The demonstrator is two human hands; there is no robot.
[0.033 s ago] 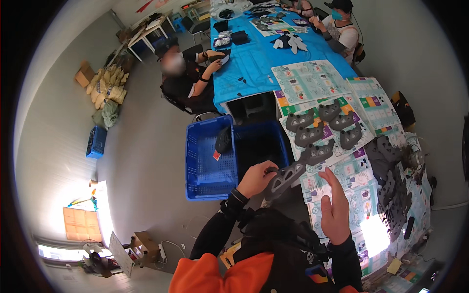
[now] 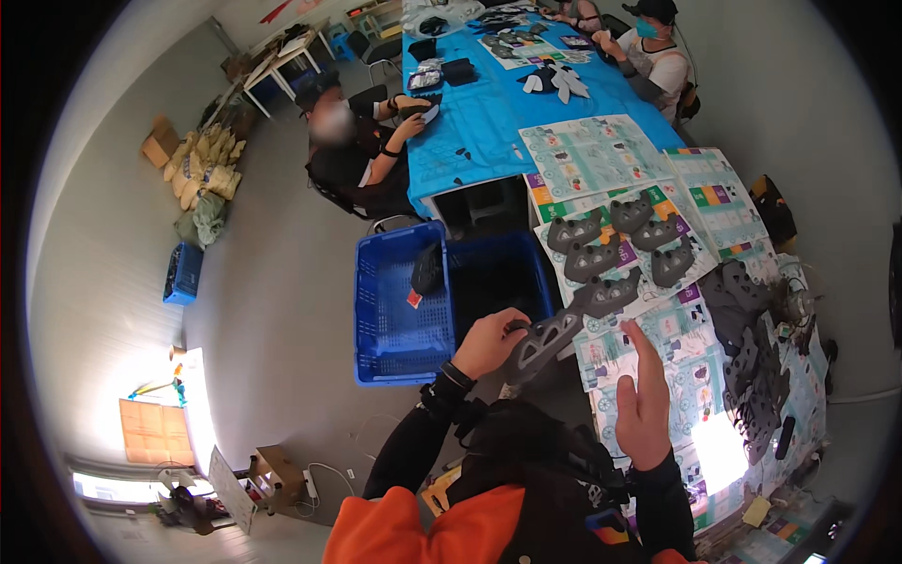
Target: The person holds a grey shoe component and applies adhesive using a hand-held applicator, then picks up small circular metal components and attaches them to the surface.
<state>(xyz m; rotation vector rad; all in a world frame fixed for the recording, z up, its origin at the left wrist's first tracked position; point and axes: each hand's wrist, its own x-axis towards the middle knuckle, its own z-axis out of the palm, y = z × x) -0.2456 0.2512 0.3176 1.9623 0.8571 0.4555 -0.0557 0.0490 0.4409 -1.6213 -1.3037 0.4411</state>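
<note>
My left hand (image 2: pixel 489 343) is closed on one end of a dark grey moulded piece (image 2: pixel 545 348) with triangular cut-outs; its kind I cannot make out. The piece is held slanted near the table's left edge, its upper end close to another grey piece (image 2: pixel 606 293) on the printed sheets. Palm inward and fingers stretched, my right hand (image 2: pixel 645 404) is open over the sheets, apart from the held piece. Several similar grey pieces (image 2: pixel 589 261) lie spread out just beyond my hands. To the right is a heap of dark grey pieces (image 2: pixel 752 367).
Left of the table stand a blue crate (image 2: pixel 368 310) with a black item (image 2: pixel 427 270) inside and a second, darker blue crate (image 2: pixel 540 273). A blue-covered table (image 2: pixel 489 122) extends ahead. One co-worker (image 2: pixel 352 150) sits at its left, another (image 2: pixel 653 61) at its far right.
</note>
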